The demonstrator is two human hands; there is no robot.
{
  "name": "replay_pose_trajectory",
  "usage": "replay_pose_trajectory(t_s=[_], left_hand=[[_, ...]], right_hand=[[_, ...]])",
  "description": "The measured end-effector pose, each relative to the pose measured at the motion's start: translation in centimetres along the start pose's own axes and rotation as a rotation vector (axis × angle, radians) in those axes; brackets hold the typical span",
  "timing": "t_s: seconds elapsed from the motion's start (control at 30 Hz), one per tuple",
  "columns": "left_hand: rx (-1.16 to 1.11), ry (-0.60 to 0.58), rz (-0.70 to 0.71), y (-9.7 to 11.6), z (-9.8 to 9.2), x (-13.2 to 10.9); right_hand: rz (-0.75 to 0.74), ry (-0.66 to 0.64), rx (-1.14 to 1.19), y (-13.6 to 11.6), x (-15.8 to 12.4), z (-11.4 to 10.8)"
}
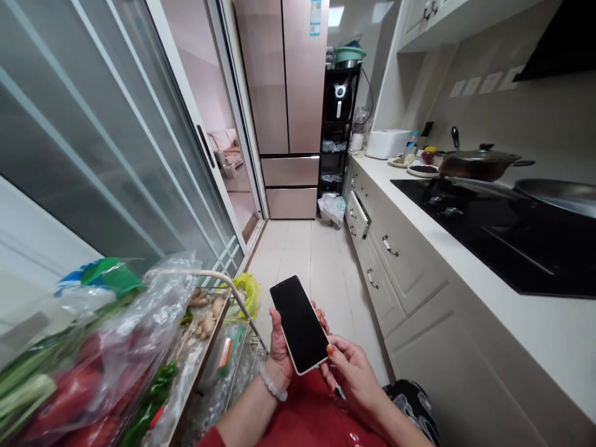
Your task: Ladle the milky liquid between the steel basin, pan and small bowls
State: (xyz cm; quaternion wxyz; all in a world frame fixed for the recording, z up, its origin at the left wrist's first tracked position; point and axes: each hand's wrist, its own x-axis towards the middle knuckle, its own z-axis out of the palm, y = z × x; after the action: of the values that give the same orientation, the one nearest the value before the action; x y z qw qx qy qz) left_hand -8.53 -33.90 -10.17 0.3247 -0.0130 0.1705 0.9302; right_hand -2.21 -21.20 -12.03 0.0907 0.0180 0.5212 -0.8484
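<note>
A smartphone (299,325) with a dark screen and a pale rim lies face up in my left hand (280,347). The thumb of that hand rests along the phone's left edge, and its fingertips show past the right edge. A beaded bracelet (272,382) circles my left wrist. My right hand (354,369) is closed at the phone's lower right corner, thumb and index finger at its edge. Its other fingers are curled below and partly hidden.
Left stands a rack (218,329) with vegetables and plastic bags, beside a sliding glass door (116,124). On the right, a white counter (549,347) carries a black cooktop (503,230) and a lidded pan (479,162). A drawer (357,214) sticks out. Ahead stands a fridge (302,93).
</note>
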Motion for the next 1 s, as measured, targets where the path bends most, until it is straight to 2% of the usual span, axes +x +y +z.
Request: replay_pose_trajectory(t_s=[0.13, 0.23, 0.3, 0.4, 0.47, 0.57, 0.67, 0.73, 0.8, 1.0], left_hand=[[-0.078, -0.058, -0.065, 0.1, 0.2, 0.7], [-0.080, -0.102, -0.120, 0.4, -0.1, 1.2], [-0.069, -0.149, -0.171, 0.5, -0.4, 1.5], [-0.053, -0.184, -0.267, 0.6, -0.6, 1.9], [-0.037, -0.171, -0.325, 0.5, -0.5, 2.1], [-0.017, -0.145, -0.384, 0.2, -0.3, 2.3], [-0.025, -0.132, -0.362, -0.1, -0.1, 2.5], [-0.019, -0.127, -0.341, -0.2, -0.1, 2.5], [-0.007, -0.122, -0.353, -0.3, -0.2, 2.5], [-0.027, -0.103, -0.386, -0.8, -0.9, 2.1]], right_hand=[[0.054, -0.009, -0.020, -0.2, 0.2, -0.7], [0.059, 0.059, -0.133, -0.8, 0.1, -1.8], [-0.037, 0.161, -0.234, -1.5, -0.1, -2.6], [-0.279, 0.305, -0.453, -2.7, -0.9, -3.6], [-0.468, 0.314, -0.632, -3.6, -1.5, -3.9], [-0.742, 0.164, -0.894, -4.9, -2.1, -3.8], [-0.894, -0.073, -1.139, -5.4, -2.2, -3.5], [-0.919, -0.193, -1.257, -5.3, -2.2, -3.4], [-0.918, -0.253, -1.332, -5.1, -2.1, -3.4], [-0.891, -0.282, -1.385, -4.9, -1.1, -3.7]])
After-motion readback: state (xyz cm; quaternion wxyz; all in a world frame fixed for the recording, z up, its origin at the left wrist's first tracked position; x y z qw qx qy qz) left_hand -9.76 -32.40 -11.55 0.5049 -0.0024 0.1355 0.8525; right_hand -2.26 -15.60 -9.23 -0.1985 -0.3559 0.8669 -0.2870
